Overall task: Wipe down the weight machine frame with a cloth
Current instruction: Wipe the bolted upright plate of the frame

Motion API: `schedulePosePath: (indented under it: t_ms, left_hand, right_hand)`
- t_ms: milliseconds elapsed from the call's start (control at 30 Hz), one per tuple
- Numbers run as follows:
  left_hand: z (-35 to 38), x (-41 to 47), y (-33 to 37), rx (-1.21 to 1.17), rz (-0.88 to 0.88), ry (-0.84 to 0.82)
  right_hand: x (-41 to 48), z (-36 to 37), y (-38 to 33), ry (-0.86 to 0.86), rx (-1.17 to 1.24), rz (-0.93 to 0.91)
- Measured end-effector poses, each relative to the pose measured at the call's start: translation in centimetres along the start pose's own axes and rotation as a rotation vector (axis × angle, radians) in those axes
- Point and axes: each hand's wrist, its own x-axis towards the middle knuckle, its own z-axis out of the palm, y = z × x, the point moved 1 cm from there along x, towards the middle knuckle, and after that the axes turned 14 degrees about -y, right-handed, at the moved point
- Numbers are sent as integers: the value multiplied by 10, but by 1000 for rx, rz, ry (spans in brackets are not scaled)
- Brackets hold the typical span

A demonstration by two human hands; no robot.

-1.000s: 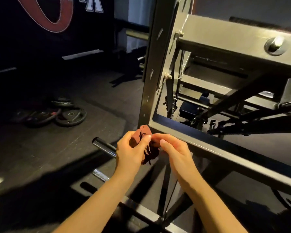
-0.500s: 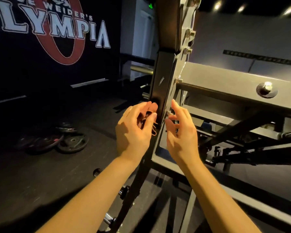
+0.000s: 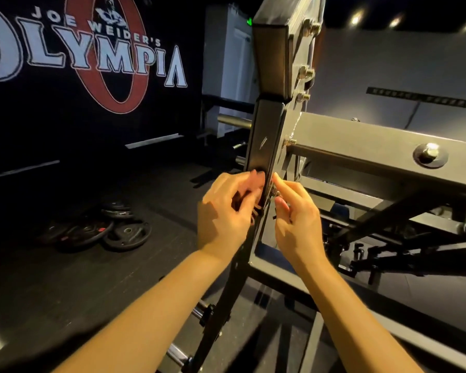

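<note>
Raised from the lower rail to the upright post (image 3: 264, 141). Left hand (image 3: 226, 211) pinching the cloth (image 3: 256, 181) against it; right hand (image 3: 296, 216) beside, fingers loosely spread.

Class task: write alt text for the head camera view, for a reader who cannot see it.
Two bare hands work at a dark upright post of a weight machine: the left hand presses a reddish cloth to it, the right hand alongside. Weight plates lie on the floor.

Wall banner (image 3: 86, 57), ahead and left of me: "JOE WEIDER'S" above "OLYMPIA", white letters over a red ring | elsewhere: nothing I can read.
</note>
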Motion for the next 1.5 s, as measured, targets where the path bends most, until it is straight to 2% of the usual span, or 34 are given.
schedulePosePath:
  t_ms: [67, 167, 400, 467, 567, 633, 867, 1067, 1133, 1233, 1300, 1400, 1500]
  left_hand:
    - [11, -38, -19, 13, -21, -124]
    - [15, -72, -36, 1, -169, -231]
    - [-14, 40, 15, -8, -4, 91]
    - [-4, 19, 7, -4, 23, 41]
    - [10, -49, -29, 35, -69, -148]
    - [7, -61, -38, 50, -100, -193]
    - [-11, 47, 18, 11, 68, 85]
    - [0, -27, -15, 35, 8, -130]
    - [-7, -3, -3, 10, 23, -94]
    - [-22, 60, 34, -97, -23, 73]
    - [-25, 83, 47, -91, 5, 130]
    - [-18, 58, 28, 26, 158, 45]
    - [-14, 1, -13, 115, 145, -137]
  right_hand:
    - [0, 1, 2, 0, -66, 0]
    - [1, 0, 6, -8, -135, -2]
    - [-1, -3, 3, -78, -20, 18]
    - [1, -5, 2, -85, 17, 27]
    - [2, -7, 0, -119, 22, 52]
    - [1, -7, 0, -125, 15, 52]
    - [-2, -5, 0, -124, 58, 64]
    - [-1, -9, 1, -154, 38, 58]
    - [-2, -9, 0, -159, 38, 60]
    - [-1, -9, -3, -150, 46, 65]
    - [-1, -8, -2, -139, 48, 70]
    - [-1, -8, 0, -132, 87, 65]
    - [-1, -8, -1, -140, 74, 59]
